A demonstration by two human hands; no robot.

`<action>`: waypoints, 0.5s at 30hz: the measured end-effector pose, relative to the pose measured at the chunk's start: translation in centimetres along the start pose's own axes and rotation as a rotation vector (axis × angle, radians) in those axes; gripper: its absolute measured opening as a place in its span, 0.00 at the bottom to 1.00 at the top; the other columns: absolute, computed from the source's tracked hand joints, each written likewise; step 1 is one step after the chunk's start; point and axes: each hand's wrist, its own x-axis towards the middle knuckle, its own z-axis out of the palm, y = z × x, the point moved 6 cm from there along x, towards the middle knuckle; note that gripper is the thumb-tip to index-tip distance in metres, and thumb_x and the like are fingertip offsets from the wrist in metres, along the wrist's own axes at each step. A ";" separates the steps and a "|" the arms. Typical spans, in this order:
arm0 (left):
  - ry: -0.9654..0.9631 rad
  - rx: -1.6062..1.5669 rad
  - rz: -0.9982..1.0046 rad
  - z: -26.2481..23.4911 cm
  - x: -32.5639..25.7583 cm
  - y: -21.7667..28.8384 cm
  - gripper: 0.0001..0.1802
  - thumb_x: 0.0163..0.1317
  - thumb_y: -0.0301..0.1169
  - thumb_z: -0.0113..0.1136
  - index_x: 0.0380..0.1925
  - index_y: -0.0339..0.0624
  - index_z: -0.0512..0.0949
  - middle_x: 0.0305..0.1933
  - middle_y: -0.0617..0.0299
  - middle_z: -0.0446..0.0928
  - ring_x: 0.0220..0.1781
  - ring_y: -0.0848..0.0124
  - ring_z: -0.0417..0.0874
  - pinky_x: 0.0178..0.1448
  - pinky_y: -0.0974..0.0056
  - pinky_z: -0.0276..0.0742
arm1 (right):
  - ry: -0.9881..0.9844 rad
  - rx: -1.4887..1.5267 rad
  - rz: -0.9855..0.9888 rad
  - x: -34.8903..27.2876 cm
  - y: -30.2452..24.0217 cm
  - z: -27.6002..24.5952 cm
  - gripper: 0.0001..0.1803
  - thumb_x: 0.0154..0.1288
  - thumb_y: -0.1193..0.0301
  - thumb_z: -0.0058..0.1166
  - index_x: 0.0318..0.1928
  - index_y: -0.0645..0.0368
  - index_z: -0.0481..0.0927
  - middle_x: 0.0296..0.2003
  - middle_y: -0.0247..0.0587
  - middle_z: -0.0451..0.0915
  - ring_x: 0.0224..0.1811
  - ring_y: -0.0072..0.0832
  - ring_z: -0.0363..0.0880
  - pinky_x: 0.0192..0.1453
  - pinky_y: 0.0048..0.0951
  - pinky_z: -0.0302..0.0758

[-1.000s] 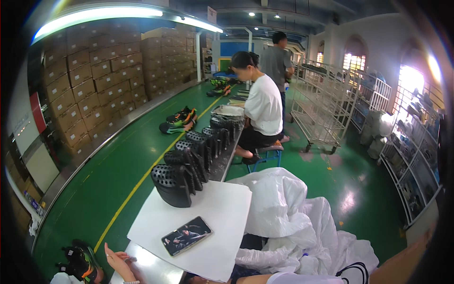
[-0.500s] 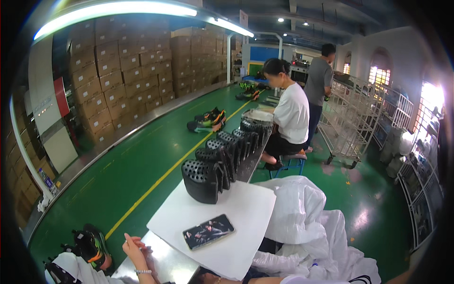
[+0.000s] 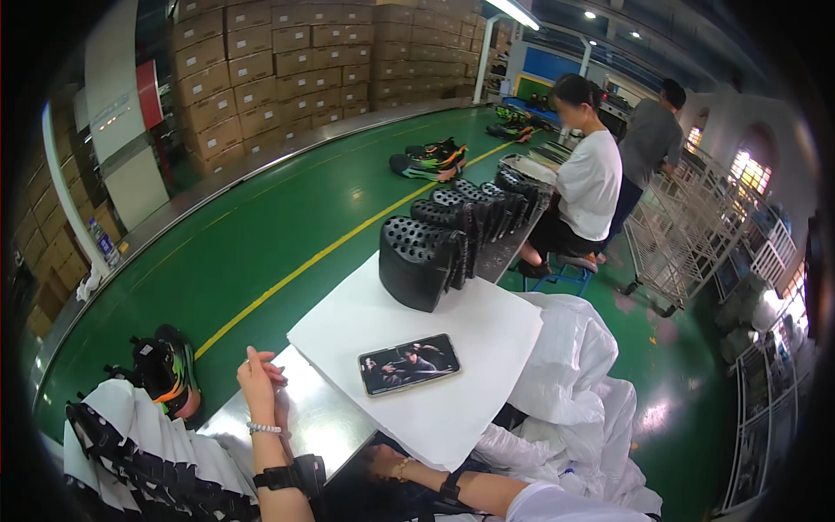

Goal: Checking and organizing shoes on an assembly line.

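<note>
bright window [image 3: 750, 172], dark fisheye rim

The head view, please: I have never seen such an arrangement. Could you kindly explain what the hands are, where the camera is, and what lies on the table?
There is no machine here: these are a person's own bare hands. The wide camera sits on that person's head and looks down, so straight edges appear bent. The left hand is raised beside the bare metal part of the table and seems to hold nothing. The right hand is low near the table's edge, in shadow; I cannot tell whether it holds something. A white sheet covers part of the table. On it lies a phone with its screen lit, and behind that stand black perforated pieces, in a row leading toward a seated co-worker.
</note>
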 end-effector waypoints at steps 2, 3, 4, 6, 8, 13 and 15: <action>-0.015 -0.026 -0.004 0.0 -0.2 -0.1 0.27 0.69 0.46 0.39 0.30 0.31 0.77 0.13 0.60 0.71 0.12 0.73 0.74 0.15 0.70 0.71 | -0.011 -0.010 -0.026 -0.5 -0.4 0.2 0.16 0.63 0.57 0.47 0.48 0.50 0.76 0.16 0.35 0.76 0.14 0.22 0.74 0.16 0.21 0.70; -0.004 -0.028 -0.007 -0.1 -0.3 -0.2 0.27 0.69 0.46 0.39 0.30 0.31 0.77 0.13 0.60 0.71 0.12 0.73 0.74 0.15 0.70 0.71 | -0.011 -0.009 -0.053 -0.8 -0.7 0.1 0.17 0.63 0.57 0.47 0.47 0.50 0.76 0.16 0.35 0.76 0.14 0.22 0.75 0.16 0.21 0.70; -0.017 0.008 0.001 0.0 -0.3 -0.1 0.26 0.69 0.45 0.39 0.30 0.31 0.77 0.13 0.60 0.71 0.12 0.74 0.74 0.15 0.70 0.71 | -0.015 -0.017 -0.054 -1.6 -1.7 -0.3 0.17 0.63 0.57 0.47 0.47 0.50 0.76 0.16 0.35 0.76 0.14 0.22 0.75 0.16 0.21 0.70; -0.012 0.047 0.010 -0.5 -0.2 -0.1 0.26 0.69 0.45 0.39 0.30 0.32 0.77 0.13 0.61 0.71 0.12 0.74 0.73 0.15 0.70 0.71 | -0.021 -0.115 0.093 -2.9 -3.3 -1.0 0.18 0.64 0.57 0.46 0.47 0.52 0.76 0.16 0.36 0.76 0.14 0.23 0.75 0.17 0.22 0.71; -0.031 0.000 -0.010 0.0 -0.4 0.0 0.25 0.69 0.44 0.39 0.30 0.32 0.76 0.13 0.61 0.71 0.12 0.75 0.73 0.15 0.71 0.71 | 0.012 -0.116 0.001 -2.5 -2.8 -1.2 0.16 0.64 0.57 0.45 0.43 0.54 0.76 0.17 0.37 0.77 0.14 0.24 0.75 0.18 0.23 0.72; -0.011 -0.024 -0.008 0.3 -0.6 0.4 0.24 0.70 0.43 0.39 0.29 0.33 0.76 0.13 0.61 0.71 0.12 0.75 0.73 0.16 0.71 0.71 | 0.115 -0.253 -0.283 -2.1 -3.2 -1.3 0.16 0.65 0.57 0.43 0.35 0.57 0.76 0.18 0.37 0.78 0.15 0.25 0.75 0.19 0.24 0.73; -0.002 -0.038 -0.023 -0.1 -0.4 0.2 0.25 0.70 0.43 0.39 0.29 0.33 0.76 0.13 0.62 0.71 0.12 0.75 0.73 0.16 0.71 0.71 | -0.019 -0.240 -0.247 -2.7 -3.8 -1.0 0.17 0.65 0.56 0.43 0.35 0.58 0.76 0.18 0.37 0.77 0.15 0.24 0.75 0.18 0.23 0.72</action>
